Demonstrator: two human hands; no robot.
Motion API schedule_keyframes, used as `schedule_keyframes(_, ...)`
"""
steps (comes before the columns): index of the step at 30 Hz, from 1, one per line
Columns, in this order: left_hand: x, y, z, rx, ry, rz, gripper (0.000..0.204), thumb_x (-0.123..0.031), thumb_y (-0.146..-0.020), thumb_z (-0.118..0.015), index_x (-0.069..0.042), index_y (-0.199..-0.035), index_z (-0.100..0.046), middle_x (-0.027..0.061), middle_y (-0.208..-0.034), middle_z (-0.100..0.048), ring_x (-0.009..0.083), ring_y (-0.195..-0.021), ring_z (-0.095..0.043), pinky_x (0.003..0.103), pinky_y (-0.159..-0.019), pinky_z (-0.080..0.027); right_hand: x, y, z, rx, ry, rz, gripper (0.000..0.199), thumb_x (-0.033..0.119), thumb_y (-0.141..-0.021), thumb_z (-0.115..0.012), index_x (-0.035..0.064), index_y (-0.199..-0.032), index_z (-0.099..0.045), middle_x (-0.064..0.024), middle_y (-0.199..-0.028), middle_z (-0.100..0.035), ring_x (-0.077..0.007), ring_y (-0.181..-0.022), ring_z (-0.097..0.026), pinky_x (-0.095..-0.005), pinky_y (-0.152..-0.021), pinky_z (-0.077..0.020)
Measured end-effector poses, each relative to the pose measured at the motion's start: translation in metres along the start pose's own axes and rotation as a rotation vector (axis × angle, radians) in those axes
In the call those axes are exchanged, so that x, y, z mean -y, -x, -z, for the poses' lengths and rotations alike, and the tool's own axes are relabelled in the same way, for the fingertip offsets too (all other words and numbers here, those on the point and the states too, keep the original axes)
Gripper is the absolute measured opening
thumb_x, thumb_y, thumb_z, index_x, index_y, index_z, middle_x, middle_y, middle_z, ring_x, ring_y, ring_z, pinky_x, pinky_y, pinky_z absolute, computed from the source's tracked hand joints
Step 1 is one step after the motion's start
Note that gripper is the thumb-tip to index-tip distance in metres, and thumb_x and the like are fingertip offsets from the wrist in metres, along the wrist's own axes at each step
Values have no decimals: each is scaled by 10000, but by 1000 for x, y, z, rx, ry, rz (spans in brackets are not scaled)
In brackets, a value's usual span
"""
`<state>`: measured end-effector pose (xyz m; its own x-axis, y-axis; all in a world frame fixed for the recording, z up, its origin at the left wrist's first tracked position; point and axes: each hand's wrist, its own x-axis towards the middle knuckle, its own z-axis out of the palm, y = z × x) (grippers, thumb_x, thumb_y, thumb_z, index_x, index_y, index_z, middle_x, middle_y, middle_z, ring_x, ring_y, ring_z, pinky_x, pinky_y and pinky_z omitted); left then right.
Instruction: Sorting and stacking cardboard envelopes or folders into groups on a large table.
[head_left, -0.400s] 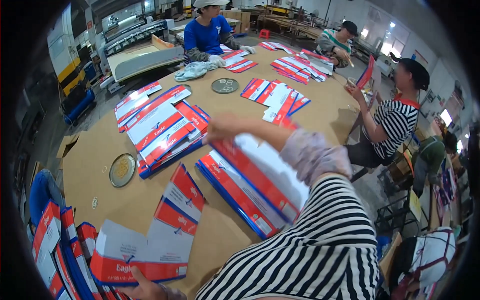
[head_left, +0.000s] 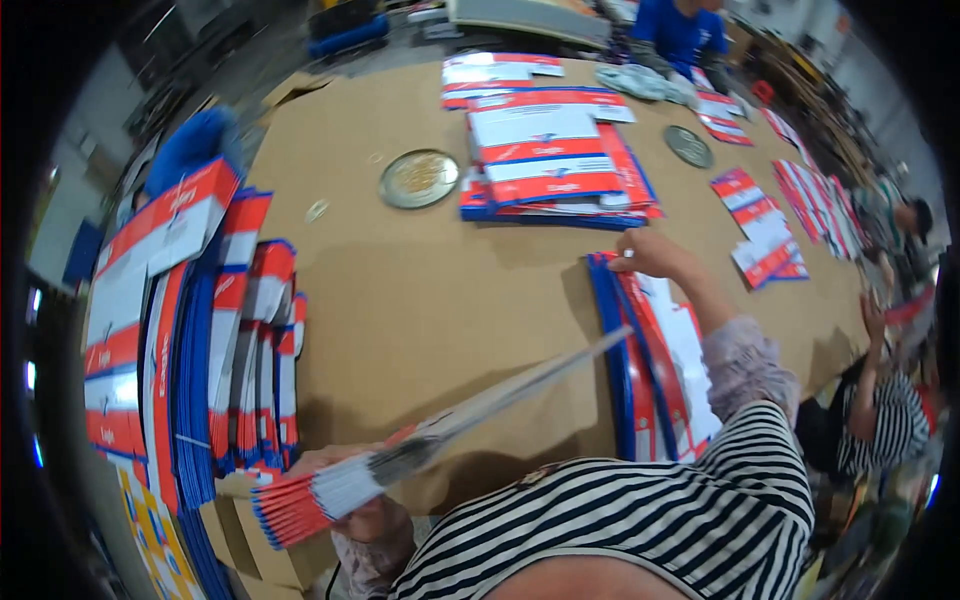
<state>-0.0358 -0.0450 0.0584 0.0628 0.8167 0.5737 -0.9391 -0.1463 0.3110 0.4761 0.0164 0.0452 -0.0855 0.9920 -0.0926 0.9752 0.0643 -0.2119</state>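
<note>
My left hand [head_left: 355, 505], low at the left of centre, grips a bundle of flat cartons [head_left: 400, 465] in red, white and blue. The bundle is tilted nearly edge-on, and its layered ends show beside the fingers. On the right, my right hand [head_left: 660, 255] has its fingers closed on the far end of a flat carton [head_left: 655, 350]. That carton leans over a stack of flat cartons [head_left: 620, 390] on the table, close to my body. A ring shows on one finger. The thumb is partly hidden.
A larger pile of flat cartons [head_left: 545, 145] lies across the table [head_left: 430, 300], near a round dish of rubber bands [head_left: 420, 178]. Upright carton bundles [head_left: 190, 340] crowd the left side. A second dish [head_left: 688, 146], a cloth [head_left: 640, 82] and co-workers are farther off.
The view has swung left. My left hand has lifted its cartons and turned them edge-on. The blurred carton in my right hand is now at the stack on the right.
</note>
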Motion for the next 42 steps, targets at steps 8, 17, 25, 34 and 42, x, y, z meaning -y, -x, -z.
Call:
schedule_keyframes(8,-41,-26,-31,104,-589,270,316,-138,-893,-569,25,-1150,-484,261,-1087,-600,442,-1051,-573,562,-966,-410,139,-143,31,-9,-186,402,152,149,-802,-610,8,-832,-658,-181,-730,-628,-365,-709,-608,-424,-640,-473)
schedule_keyframes(17,-78,-51,-8,302,-676,695,390,-284,-967,-446,3,-1232,-436,299,-1158,-553,485,-1092,-539,613,-954,-392,204,-314,-58,2,-62,583,257,132,-792,-618,49,-1034,-649,-153,-1089,-615,-338,-1003,-591,-427,-842,-481)
schedule_keyframes(25,-120,-35,-24,113,-856,282,392,-321,-958,-456,-6,-1183,-390,292,-1070,-562,450,-954,-605,584,-796,-499,275,-362,-98,-145,-46,973,371,167,-805,-631,9,-1137,-580,-173,-1324,-480,-331,-1133,-526,-399,-935,-455)
schedule_keyframes(34,-132,-37,-36,82,-967,327,414,-300,-913,-578,-21,-1159,-396,216,-1024,-559,388,-931,-627,497,-815,-509,329,-416,-143,-130,118,691,420,303,-877,-489,85,-1232,-544,-141,-1365,-430,-266,-1193,-470,-386,-948,-424)
schedule_keyframes(42,-113,-44,-31,-13,-998,239,460,-327,-878,-632,-27,-1148,-411,195,-978,-574,368,-875,-642,462,-752,-520,300,-443,-175,-411,-268,644,199,174,-831,-526,37,-936,-626,-145,-963,-605,-343,-916,-582,-429,-762,-506)
